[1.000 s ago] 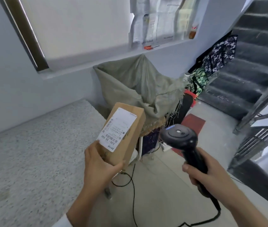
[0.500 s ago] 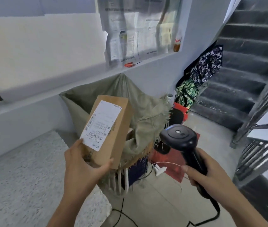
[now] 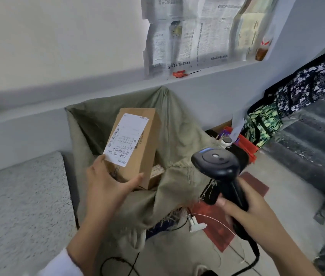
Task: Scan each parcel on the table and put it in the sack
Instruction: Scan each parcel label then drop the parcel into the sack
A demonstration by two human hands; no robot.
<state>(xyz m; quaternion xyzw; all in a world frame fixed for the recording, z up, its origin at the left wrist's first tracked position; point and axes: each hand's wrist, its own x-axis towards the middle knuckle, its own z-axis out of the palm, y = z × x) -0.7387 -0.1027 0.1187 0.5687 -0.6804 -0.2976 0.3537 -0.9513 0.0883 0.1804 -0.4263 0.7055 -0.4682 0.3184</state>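
Note:
My left hand grips the lower end of a brown cardboard parcel with a white shipping label facing me. The parcel is held tilted over the open mouth of the grey-green sack, which stands against the wall past the table's end. Another brown parcel shows inside the sack. My right hand grips the handle of a black corded barcode scanner, held upright to the right of the parcel, in front of the sack's rim.
The speckled stone table lies at the lower left. Papers are pinned above a wall ledge. Patterned bags and stairs fill the right. Cables, a white plug and a red mat lie on the floor.
My view has turned right toward the sack. My left hand has carried the parcel from over the table edge to above the sack's mouth. The scanner has stayed in my right hand.

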